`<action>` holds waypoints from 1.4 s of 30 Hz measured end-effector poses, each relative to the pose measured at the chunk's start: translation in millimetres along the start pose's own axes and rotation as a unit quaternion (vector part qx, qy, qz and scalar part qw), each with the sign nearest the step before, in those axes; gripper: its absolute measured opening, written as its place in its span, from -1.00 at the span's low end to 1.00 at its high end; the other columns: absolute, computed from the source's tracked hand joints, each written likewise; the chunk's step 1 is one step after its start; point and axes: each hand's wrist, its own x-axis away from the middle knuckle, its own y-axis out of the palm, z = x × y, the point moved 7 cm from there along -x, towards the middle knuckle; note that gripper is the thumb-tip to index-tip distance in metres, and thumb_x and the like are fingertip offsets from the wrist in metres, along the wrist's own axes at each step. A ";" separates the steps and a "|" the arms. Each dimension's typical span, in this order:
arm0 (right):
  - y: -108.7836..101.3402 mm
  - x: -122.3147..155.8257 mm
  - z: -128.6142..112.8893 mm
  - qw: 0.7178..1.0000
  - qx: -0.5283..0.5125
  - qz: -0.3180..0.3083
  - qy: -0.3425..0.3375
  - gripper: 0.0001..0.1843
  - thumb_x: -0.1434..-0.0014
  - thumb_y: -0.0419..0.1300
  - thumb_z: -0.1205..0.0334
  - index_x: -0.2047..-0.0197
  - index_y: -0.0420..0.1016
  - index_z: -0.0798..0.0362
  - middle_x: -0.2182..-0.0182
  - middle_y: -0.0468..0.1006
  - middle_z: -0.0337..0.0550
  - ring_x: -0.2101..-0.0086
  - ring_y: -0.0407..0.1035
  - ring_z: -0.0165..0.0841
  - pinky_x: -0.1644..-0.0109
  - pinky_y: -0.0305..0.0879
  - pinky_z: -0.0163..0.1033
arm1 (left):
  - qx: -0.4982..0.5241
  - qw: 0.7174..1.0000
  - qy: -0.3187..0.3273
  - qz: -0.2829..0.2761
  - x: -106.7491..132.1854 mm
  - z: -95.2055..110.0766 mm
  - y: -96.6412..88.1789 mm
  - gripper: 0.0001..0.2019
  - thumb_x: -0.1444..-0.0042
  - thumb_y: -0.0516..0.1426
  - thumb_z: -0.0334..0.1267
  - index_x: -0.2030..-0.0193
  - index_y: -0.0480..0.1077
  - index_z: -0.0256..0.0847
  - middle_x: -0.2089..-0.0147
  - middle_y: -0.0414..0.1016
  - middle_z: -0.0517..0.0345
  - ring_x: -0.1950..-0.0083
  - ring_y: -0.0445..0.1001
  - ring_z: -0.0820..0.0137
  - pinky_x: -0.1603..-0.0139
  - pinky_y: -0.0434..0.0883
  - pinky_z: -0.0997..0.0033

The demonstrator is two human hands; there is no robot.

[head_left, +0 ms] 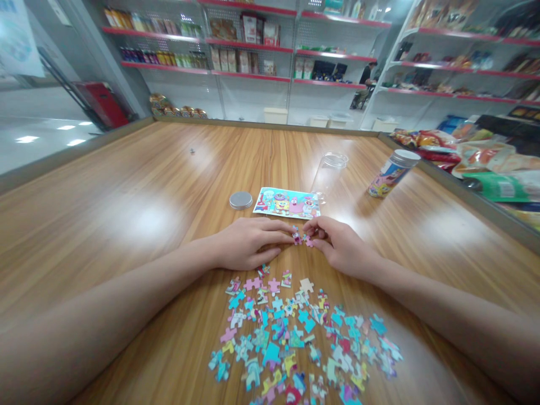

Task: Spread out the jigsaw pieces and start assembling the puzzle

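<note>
Flat on the table, my left hand point(253, 241) has its fingers stretched out, the fingertips touching a small pink and purple puzzle piece point(297, 236). My right hand point(343, 244) pinches a pink puzzle piece point(308, 241) between thumb and fingers, right beside the other one. Just beyond both hands lies a picture card point(287, 203) with cartoon figures on a light blue ground. Nearer to me, many loose puzzle pieces point(278, 329) in blue, pink, yellow and cream are spread over the wood, several of them overlapping.
Left of the card sits a round metal lid point(241, 200). Behind its right end stands a clear plastic jar point(329, 175), and farther right a printed canister point(392, 173). Packaged snacks point(485, 163) pile up past the table's right edge. Stocked shelves line the back.
</note>
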 end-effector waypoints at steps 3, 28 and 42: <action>-1.1 0.6 -0.5 1.000 0.009 0.008 -0.004 -0.74 -0.18 0.18 0.53 0.08 0.43 0.07 0.23 0.54 -0.11 0.26 0.42 -0.33 0.19 0.39 -0.22 | -0.002 1.000 -0.001 0.000 0.3 0.0 0.3 -0.63 -0.33 0.03 -0.30 -0.25 0.37 -0.11 -0.33 0.37 0.06 -0.24 0.45 0.24 -0.26 0.43 0.20; -4.2 7.9 -25.1 0.986 0.085 0.033 -0.140 -0.77 -0.25 0.12 0.46 0.14 0.54 0.01 0.18 0.48 -0.08 0.19 0.42 -0.29 0.09 0.39 -0.15 | 0.012 1.000 0.008 0.009 -0.9 0.5 -3.8 -0.62 -0.31 0.07 -0.31 -0.24 0.39 -0.11 -0.30 0.41 0.03 -0.22 0.48 0.25 -0.24 0.45 0.21; -8.4 7.7 -20.7 0.986 0.087 0.048 -0.137 -0.63 -0.16 0.05 0.57 0.10 0.53 0.02 0.21 0.45 -0.08 0.20 0.41 -0.28 0.11 0.38 -0.17 | 0.016 1.000 0.004 0.004 -0.8 0.4 -3.4 -0.62 -0.32 0.06 -0.32 -0.25 0.38 -0.10 -0.32 0.39 0.05 -0.23 0.47 0.25 -0.26 0.43 0.20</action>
